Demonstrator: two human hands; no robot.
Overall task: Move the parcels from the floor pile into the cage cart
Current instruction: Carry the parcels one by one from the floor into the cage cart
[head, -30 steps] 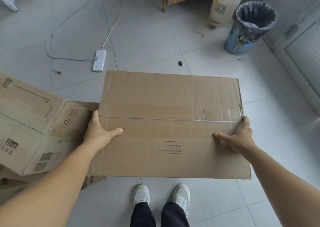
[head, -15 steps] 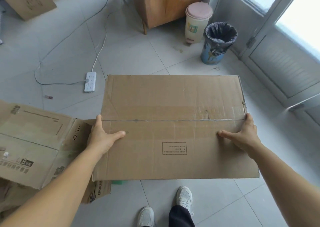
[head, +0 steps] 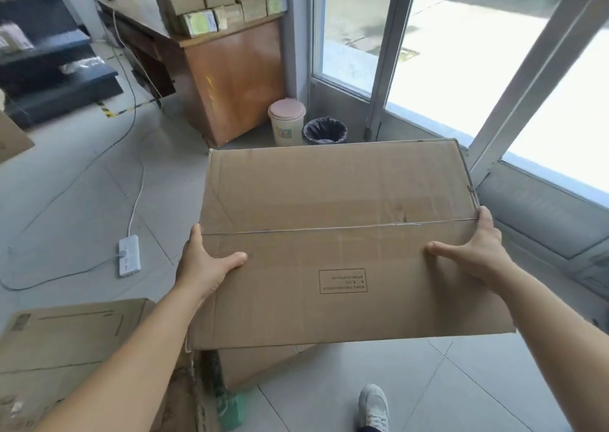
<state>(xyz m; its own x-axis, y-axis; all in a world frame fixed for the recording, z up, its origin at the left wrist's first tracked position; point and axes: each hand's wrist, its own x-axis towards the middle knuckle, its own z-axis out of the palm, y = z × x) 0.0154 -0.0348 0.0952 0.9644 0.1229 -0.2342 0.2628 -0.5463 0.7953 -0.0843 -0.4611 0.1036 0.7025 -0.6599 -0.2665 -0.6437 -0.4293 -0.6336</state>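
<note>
A large cardboard parcel (head: 336, 243) is held clear of the floor (head: 82, 207), in front of the person, with its broad taped face turned upward. It is gripped at its two short ends. The left hand (head: 204, 263) is clamped on the left end, thumb laid across the top face and fingers wrapped out of sight over the edge. The right hand (head: 474, 250) is clamped likewise on the right end, thumb on top. Neither hand is spread flat.

The parcel is judged stiff enough to span between the hands without sagging, and moderately light, since it is carried level by end grips alone. The plain cardboard is expected to offer fair friction. The near right corner appears slightly crushed, so the load is best borne under the bottom edges rather than by the flaps. The tape seam along the middle should not be used as a hold.

More parcels (head: 66, 349) of the floor pile lie at the lower left, partly beneath the carried one. The cage cart is not in view.

The floor is of pale tiles. A white power strip (head: 129, 260) and its cable lie on it to the left and are judged a trip hazard. A wooden desk (head: 230, 69) stacked with small boxes (head: 217, 0), two bins (head: 306, 128) and a glazed door (head: 428, 52) are seen ahead.
</note>
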